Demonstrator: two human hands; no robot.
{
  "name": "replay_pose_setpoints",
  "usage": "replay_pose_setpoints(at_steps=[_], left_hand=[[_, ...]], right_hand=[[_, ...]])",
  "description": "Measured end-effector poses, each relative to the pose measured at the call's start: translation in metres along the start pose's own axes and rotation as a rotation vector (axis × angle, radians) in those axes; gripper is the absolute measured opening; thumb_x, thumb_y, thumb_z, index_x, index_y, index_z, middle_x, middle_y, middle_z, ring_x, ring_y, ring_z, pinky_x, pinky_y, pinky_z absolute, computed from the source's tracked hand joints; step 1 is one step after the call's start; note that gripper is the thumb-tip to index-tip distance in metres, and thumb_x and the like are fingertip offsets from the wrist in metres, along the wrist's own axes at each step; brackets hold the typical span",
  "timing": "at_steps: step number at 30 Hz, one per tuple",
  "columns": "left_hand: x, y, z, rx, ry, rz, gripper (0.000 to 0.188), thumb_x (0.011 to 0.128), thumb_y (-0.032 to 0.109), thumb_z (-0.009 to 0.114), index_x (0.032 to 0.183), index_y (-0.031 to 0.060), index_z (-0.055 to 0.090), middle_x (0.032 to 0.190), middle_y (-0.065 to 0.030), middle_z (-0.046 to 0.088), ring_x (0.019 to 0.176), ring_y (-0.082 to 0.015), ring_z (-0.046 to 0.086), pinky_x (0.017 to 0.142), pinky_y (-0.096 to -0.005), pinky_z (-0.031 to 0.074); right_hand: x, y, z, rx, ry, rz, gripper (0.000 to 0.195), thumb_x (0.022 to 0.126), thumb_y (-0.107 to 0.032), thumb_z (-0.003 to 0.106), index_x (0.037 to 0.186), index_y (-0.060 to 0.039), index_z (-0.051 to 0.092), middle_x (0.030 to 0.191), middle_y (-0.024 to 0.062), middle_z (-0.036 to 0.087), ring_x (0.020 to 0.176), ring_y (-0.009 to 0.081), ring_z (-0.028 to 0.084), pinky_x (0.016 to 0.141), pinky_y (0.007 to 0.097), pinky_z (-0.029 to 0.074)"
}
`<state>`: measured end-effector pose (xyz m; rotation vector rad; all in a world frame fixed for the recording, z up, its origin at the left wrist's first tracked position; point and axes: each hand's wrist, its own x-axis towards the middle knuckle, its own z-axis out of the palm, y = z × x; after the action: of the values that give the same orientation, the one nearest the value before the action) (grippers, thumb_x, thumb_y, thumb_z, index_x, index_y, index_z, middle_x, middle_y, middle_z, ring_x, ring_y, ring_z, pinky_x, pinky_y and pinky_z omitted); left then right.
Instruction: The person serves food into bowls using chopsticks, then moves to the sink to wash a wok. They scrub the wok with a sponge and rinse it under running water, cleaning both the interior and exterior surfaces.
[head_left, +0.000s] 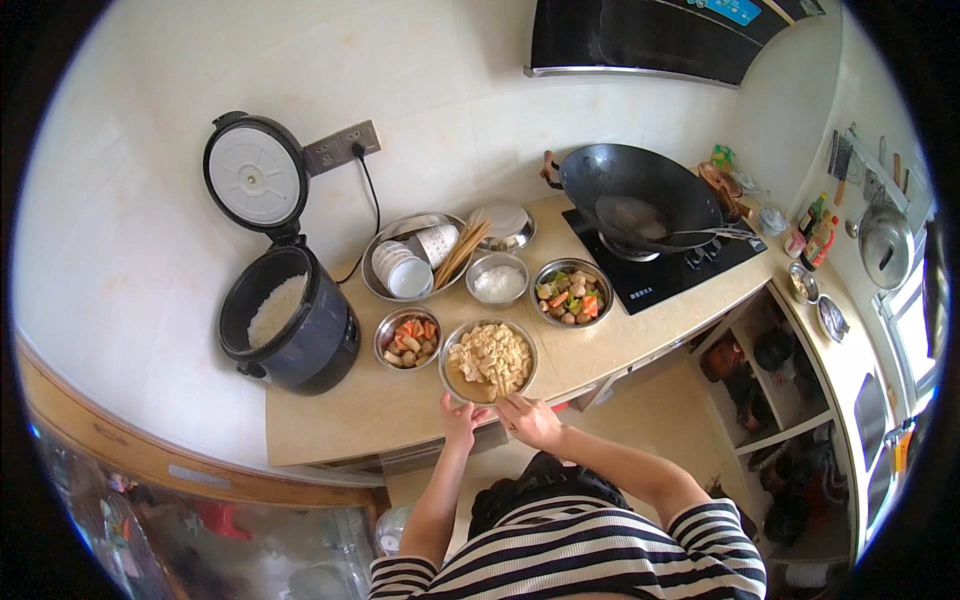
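Note:
My left hand (460, 421) grips the near rim of a steel bowl (466, 391) at the counter's front edge. Pale, sliced food (489, 354) fills most of that bowl, with brownish liquid at its near left. My right hand (531, 421) is closed around wooden chopsticks (502, 386), whose tips reach into the food. Just left stands a smaller steel bowl of meatballs and orange-and-white pieces (409, 343). To the right, another steel bowl holds meatballs and green vegetables (573, 294). Behind is a bowl of white powder (499, 283).
An open rice cooker (330, 337) with rice stands left. A steel basin (369, 281) holds white bowls and cups, with chopsticks (463, 251) across its side. A large black wok (637, 187) with a ladle sits on the cooktop (652, 291). Bottles (821, 240) stand far right.

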<state>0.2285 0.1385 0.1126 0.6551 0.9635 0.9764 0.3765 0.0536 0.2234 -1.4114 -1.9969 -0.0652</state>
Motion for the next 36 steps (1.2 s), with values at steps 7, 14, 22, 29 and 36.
replay_pose_setpoints(at_steps=[7,14,22,29,36], left_hand=[[-0.001,0.000,0.000,0.003,-0.009,0.003,0.063,0.088,-0.001,0.044,0.137,0.0125,0.007,0.095,-0.0165,0.054,0.078,-0.0257,0.062,0.072,-0.0405,0.055],[-0.037,0.013,0.002,0.087,0.075,-0.120,0.051,0.090,0.012,0.050,0.133,0.0113,0.022,0.098,-0.0133,0.056,0.081,-0.0183,0.060,0.073,-0.0366,0.053],[-0.077,0.020,-0.015,0.000,-0.210,0.131,0.032,0.090,0.022,0.051,0.119,0.0094,0.044,0.109,-0.0062,0.053,0.099,-0.0181,0.055,0.078,-0.0360,0.049],[-0.086,0.038,-0.036,-0.177,-0.080,-0.090,0.024,0.092,0.019,0.045,0.111,0.0063,0.049,0.105,-0.0079,0.055,0.095,-0.0224,0.057,0.083,-0.0417,0.047],[-0.080,0.048,-0.033,-0.115,-0.053,-0.034,0.027,0.091,0.014,0.049,0.113,-0.0006,0.049,0.095,-0.0080,0.058,0.082,-0.0165,0.057,0.074,-0.0309,0.048]], right_hand=[[0.003,0.010,0.009,0.028,-0.074,-0.077,0.013,0.077,-0.010,0.059,0.087,-0.0044,0.053,0.075,0.0093,0.050,0.055,0.0270,0.057,0.046,0.0362,0.048],[0.020,-0.022,-0.021,-0.030,0.001,-0.174,0.016,0.070,-0.012,0.061,0.081,-0.0052,0.052,0.075,0.0079,0.050,0.055,0.0207,0.058,0.046,0.0310,0.048],[0.045,-0.055,0.014,-0.172,-0.158,-0.317,0.021,0.064,-0.016,0.060,0.077,-0.0007,0.054,0.075,0.0080,0.052,0.061,0.0191,0.059,0.052,0.0286,0.049],[0.052,-0.039,0.063,-0.154,-0.282,-0.337,0.019,0.066,-0.016,0.058,0.074,0.0001,0.058,0.073,0.0082,0.053,0.062,0.0203,0.060,0.052,0.0279,0.050],[0.042,-0.023,0.104,-0.281,-0.338,-0.241,0.016,0.069,-0.016,0.057,0.074,-0.0010,0.061,0.078,0.0106,0.055,0.068,0.0228,0.062,0.056,0.0305,0.051]])
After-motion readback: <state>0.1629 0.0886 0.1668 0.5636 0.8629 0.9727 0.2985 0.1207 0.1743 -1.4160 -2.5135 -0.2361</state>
